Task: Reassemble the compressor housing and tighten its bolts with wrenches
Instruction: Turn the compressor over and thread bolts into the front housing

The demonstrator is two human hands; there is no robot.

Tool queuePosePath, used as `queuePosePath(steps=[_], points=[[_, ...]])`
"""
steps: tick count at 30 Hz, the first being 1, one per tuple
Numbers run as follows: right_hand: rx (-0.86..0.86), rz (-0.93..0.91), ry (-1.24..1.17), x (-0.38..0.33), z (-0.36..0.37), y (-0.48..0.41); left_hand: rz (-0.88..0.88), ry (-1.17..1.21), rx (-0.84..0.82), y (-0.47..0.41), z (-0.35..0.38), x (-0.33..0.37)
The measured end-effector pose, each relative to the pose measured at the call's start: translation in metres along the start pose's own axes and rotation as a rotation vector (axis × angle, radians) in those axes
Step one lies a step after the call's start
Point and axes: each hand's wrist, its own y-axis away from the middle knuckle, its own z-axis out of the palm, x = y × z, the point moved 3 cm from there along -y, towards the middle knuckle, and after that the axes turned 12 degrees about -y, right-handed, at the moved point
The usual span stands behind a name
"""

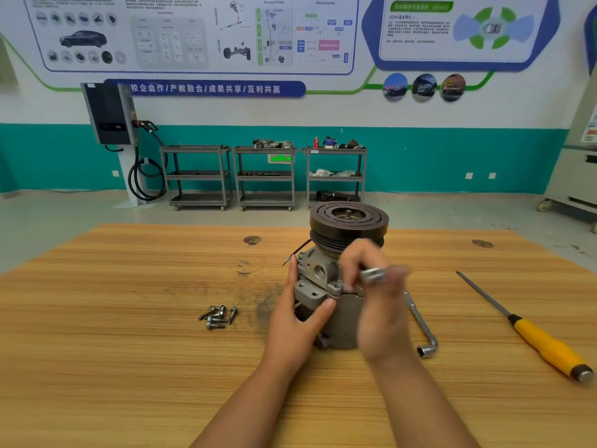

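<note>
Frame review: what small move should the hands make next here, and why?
Probably lower the small shiny piece, too blurred to identify, pinched in the right hand, onto the compressor and seat it. The left hand grips the compressor steady, bolts lie loose beside it, and the wrench rests untouched on the table, so tightening looks premature.

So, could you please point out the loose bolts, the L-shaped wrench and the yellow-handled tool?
loose bolts (pixel 218 316), head view, pile's middle.
L-shaped wrench (pixel 421 318), head view, its shaft.
yellow-handled tool (pixel 546 345), head view, its handle.
</note>
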Motion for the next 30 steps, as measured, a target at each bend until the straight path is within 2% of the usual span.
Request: queuePosePath(steps=[2,4,6,10,18,24,30], points=[[-0.016,-0.086,-0.335,-0.034,-0.006,-0.001,-0.029,0.035,0.006,0.001,-0.002,0.004],[-0.003,-0.007,-0.585,-0.049,-0.012,-0.008,-0.036,0.07,0.007,0.002,-0.003,0.007],[0.105,0.1,-0.658,-0.045,-0.023,-0.016,-0.042,0.095,-0.007,0.003,-0.003,0.007],[0.235,0.2,-0.742,-0.031,-0.039,-0.025,-0.037,0.107,-0.012,0.003,-0.004,0.009],[0.359,0.306,-0.881,-0.004,-0.042,-0.023,-0.033,0.121,-0.02,0.003,-0.003,0.009],[0.335,0.236,-0.814,-0.001,-0.04,-0.021,-0.046,0.124,-0.021,0.003,-0.003,0.009],[0.406,0.13,-0.769,0.0,-0.044,-0.005,-0.042,0.11,-0.007,0.002,-0.003,0.009]])
